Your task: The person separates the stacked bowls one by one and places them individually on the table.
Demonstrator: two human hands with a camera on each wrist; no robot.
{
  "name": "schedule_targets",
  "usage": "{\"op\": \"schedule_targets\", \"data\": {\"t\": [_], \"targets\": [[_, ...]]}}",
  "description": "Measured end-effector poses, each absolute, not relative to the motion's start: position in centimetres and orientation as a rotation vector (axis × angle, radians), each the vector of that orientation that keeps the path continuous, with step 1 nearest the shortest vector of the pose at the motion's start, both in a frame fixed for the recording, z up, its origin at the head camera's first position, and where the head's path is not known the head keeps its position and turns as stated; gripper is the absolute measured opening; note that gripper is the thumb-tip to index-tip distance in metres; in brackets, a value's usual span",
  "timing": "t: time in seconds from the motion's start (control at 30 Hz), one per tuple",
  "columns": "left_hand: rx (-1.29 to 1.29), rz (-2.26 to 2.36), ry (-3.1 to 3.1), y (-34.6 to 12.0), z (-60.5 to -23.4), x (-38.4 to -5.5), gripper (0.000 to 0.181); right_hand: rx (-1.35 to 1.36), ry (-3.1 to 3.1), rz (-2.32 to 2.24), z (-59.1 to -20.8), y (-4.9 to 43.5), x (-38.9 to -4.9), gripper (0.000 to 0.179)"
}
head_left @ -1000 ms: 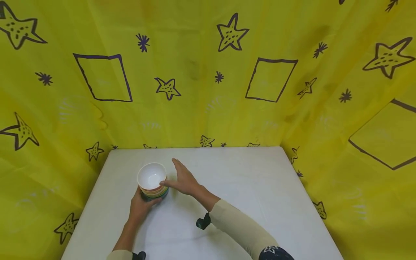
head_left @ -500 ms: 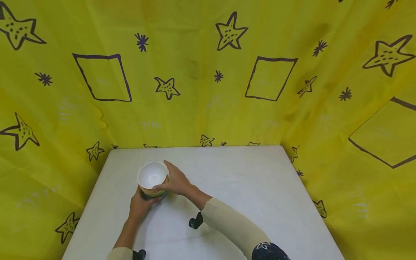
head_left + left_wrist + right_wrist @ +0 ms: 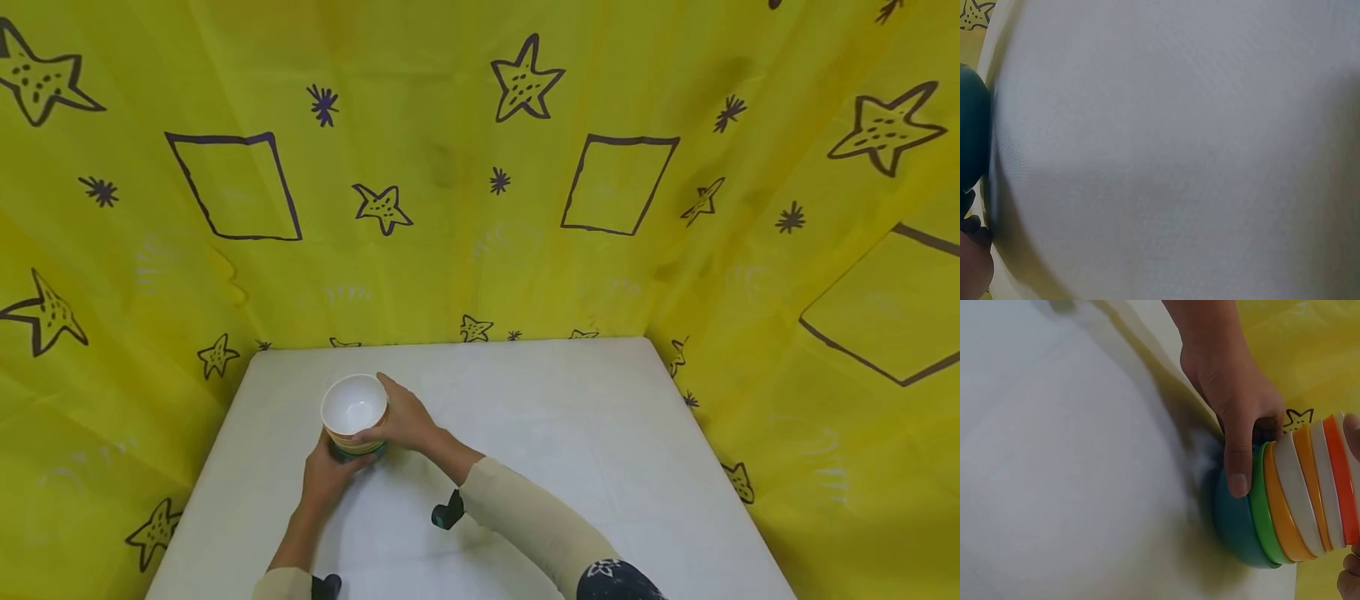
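Observation:
A stack of several nested bowls (image 3: 355,406) stands at the left of the table, its white inside facing up. From the side, in the right wrist view, a teal bowl (image 3: 1235,519) is at the bottom, with green, orange and white ones above it and a red bowl (image 3: 1340,481) near the top. My left hand (image 3: 324,479) grips the lower part, its thumb (image 3: 1239,478) across the teal and green bowls. My right hand (image 3: 405,417) holds the upper bowls from the right, thumb on the near side. The left wrist view catches only the teal bowl's edge (image 3: 974,128).
A white cloth (image 3: 555,467) covers the table. Yellow curtains (image 3: 442,275) with drawn stars and frames stand close along its back and both sides. Dark wrist cameras (image 3: 447,510) sit on the forearms.
My right hand has moved left, from open beside the stack to gripping its upper bowls. The left hand keeps its hold low on the stack.

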State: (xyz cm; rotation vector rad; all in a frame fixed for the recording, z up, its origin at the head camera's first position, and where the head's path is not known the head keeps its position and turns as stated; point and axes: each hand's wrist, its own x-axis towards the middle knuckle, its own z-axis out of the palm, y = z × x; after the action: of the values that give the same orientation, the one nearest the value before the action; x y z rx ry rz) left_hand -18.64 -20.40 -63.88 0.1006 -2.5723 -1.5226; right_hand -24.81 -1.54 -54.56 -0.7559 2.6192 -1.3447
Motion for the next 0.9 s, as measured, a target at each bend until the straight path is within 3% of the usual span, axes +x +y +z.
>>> {"op": "schedule_targets", "data": {"t": [0.3,0.5,0.7,0.9], "targets": [[0.079,-1.536,-2.565,-20.34,-63.73,-19.16,0.106,-0.755,2.649,-1.326,-54.03,-1.75,-25.16,0.096],[0.081,-1.558,-2.573,-20.38,-63.92,-19.26,0.107,-0.744,2.667,-1.284,-54.05,-1.86,-25.1,0.105],[0.066,-1.527,-2.545,-20.28,-64.2,-19.28,0.104,-0.751,2.674,-1.287,-53.9,-1.98,-25.39,0.092],[0.053,-1.504,-2.53,-20.36,-64.47,-19.4,0.103,-0.731,2.699,-1.266,-54.05,-1.97,-25.64,0.093]]}}
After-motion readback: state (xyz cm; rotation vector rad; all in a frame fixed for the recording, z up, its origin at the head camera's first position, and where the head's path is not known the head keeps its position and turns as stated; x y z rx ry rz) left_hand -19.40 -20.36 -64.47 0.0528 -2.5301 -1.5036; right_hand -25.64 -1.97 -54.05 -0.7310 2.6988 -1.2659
